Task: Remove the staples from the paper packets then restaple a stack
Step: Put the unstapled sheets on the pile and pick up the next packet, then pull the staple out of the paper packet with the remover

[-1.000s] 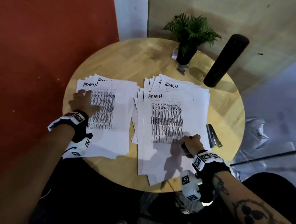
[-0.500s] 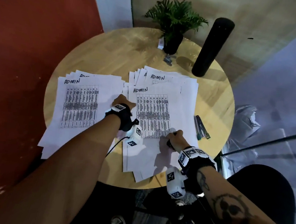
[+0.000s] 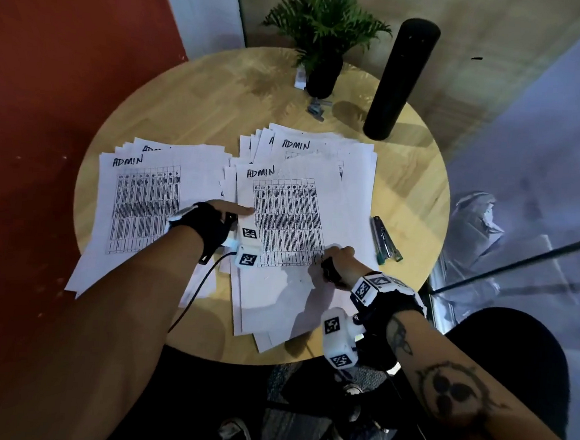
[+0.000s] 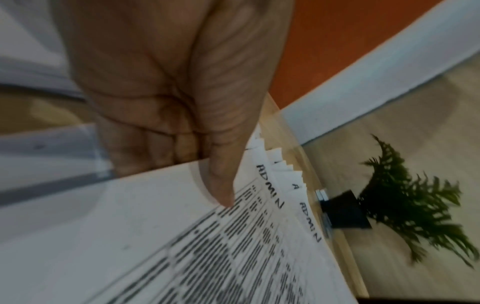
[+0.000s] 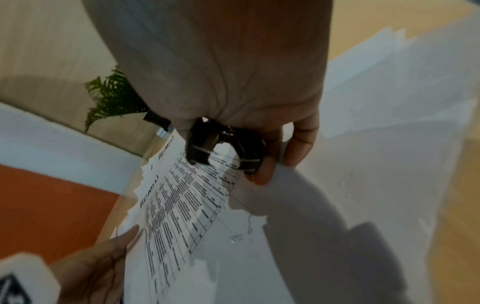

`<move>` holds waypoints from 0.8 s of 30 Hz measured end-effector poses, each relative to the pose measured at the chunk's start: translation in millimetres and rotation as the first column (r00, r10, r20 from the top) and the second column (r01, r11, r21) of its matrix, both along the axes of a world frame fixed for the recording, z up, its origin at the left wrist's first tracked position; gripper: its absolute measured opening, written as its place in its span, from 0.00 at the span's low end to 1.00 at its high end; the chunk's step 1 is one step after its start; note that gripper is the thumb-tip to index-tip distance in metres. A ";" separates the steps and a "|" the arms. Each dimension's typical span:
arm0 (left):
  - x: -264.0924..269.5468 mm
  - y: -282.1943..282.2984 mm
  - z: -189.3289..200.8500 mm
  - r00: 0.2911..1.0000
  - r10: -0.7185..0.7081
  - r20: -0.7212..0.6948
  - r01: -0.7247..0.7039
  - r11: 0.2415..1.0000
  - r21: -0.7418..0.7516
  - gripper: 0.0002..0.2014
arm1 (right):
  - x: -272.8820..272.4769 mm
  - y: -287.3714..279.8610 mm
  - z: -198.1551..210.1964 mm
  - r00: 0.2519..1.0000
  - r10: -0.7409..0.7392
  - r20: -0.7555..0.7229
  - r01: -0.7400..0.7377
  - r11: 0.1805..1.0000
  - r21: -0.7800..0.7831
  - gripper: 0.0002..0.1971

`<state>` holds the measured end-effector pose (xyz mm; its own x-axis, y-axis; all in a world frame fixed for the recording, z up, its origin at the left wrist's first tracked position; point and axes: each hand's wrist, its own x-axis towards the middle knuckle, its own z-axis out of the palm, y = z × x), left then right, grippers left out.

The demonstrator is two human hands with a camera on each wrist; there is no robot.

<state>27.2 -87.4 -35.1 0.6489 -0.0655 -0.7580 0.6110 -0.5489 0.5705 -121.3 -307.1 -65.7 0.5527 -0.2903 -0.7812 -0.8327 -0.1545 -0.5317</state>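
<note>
Two piles of white sheets marked "ADMIN" lie on the round wooden table [image 3: 221, 105]: a left pile [image 3: 145, 206] and a right pile [image 3: 292, 220]. My left hand [image 3: 230, 212] pinches the left edge of the right pile's top packet [image 4: 182, 236], thumb [image 4: 223, 185] on top and the other fingers curled under. My right hand [image 3: 339, 261] grips a black staple remover [image 5: 223, 148] and rests low on the right of the same packet. A page edge lifts beside its fingers [image 5: 298, 148]. A stapler [image 3: 385, 240] lies on the table right of the pile.
A potted green plant [image 3: 324, 33] and a tall black cylinder [image 3: 399, 79] stand at the table's far side. A small metal item [image 3: 317, 106] lies in front of the plant. An orange wall is to the left. My legs and shoes show below the table's near edge.
My left hand left the left pile, crossed to the right pile and took hold of its top packet's left edge. My right hand stayed on the packet with the staple remover.
</note>
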 end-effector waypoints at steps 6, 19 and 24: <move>-3.3 -15.5 10.7 0.982 -0.004 0.190 0.019 0.997 -0.079 0.27 | -1.3 -4.5 10.3 0.996 -0.087 -0.023 0.088 0.994 0.066 0.27; -11.9 -1.5 94.1 0.910 -0.118 0.398 0.240 0.931 -0.274 0.08 | 22.7 -43.4 124.1 0.802 -0.432 0.412 0.331 0.896 0.296 0.02; -20.4 7.5 111.5 0.887 -0.156 0.435 0.304 0.905 -0.297 0.09 | 26.1 -45.5 152.0 0.697 -0.548 0.463 0.350 0.823 0.447 0.04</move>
